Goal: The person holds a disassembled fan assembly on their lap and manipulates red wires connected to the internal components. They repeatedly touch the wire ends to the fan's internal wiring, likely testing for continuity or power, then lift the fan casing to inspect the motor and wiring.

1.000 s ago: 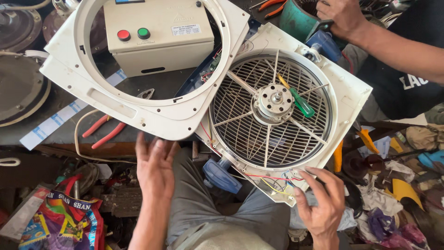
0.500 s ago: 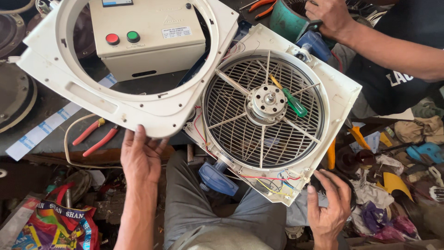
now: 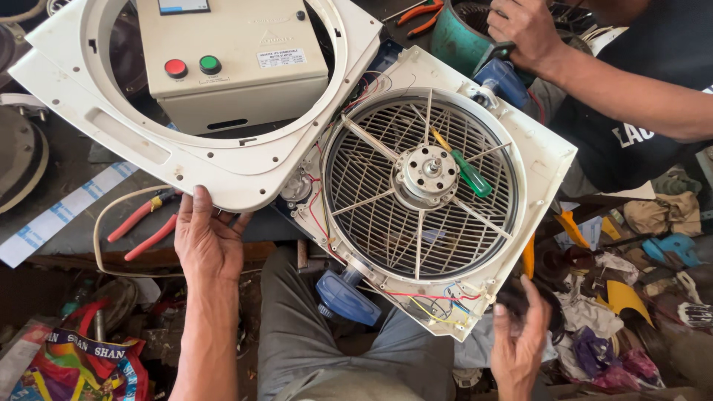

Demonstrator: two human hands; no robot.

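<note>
My left hand (image 3: 208,239) grips the lower edge of a white round-holed fan front frame (image 3: 245,174), which lies tilted over a beige control box (image 3: 238,82) with a red and a green button. To its right lies the white rear housing (image 3: 546,160) with a grey grille and a central motor hub (image 3: 429,172). A green-handled screwdriver (image 3: 469,172) rests on the grille. My right hand (image 3: 520,345) is at the housing's lower right corner, its fingers curled round a dark round object (image 3: 538,301). Red, yellow and blue wires run along the housing's rim.
Another person's hand (image 3: 529,31) at the top right holds a blue-handled tool (image 3: 505,76) beside a teal motor body (image 3: 457,33). Red pliers (image 3: 141,226) and a pale cable lie on the bench at left. A colourful bag (image 3: 82,364) and scattered scraps fill the floor.
My left hand has stayed on the front frame's lower edge. My right hand has come off the housing's lower corner and moved right, to the dark object. The view has shifted slightly.
</note>
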